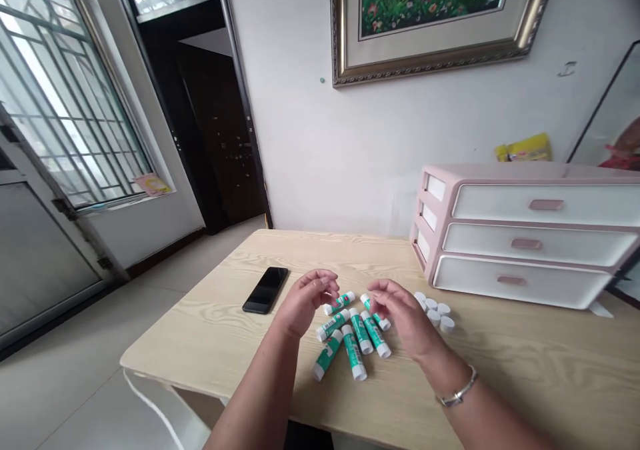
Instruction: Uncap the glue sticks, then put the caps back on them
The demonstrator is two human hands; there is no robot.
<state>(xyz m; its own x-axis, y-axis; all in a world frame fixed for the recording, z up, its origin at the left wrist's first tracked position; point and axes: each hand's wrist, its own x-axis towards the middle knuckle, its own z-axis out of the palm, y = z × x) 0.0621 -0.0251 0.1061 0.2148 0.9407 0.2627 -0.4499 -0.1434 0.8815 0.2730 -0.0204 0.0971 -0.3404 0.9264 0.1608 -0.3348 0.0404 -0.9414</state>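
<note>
Several white glue sticks with green labels lie scattered on the light wood table (200, 333), in the middle of the head view. One of them (339, 303) lies just beyond my left hand (304, 301), whose curled fingers hover close to it and hold nothing. My right hand (400, 315), with a silver bracelet (457, 388) on its wrist, hangs over another glue stick (375, 312), its fingers apart and empty. A small group of white caps (434, 310) stands to the right of my right hand.
A black smartphone (265, 290) lies face up left of the glue sticks. A pink and white drawer unit (525, 237) stands at the table's back right. The table's left edge drops to a tiled floor, with a barred window and dark door beyond.
</note>
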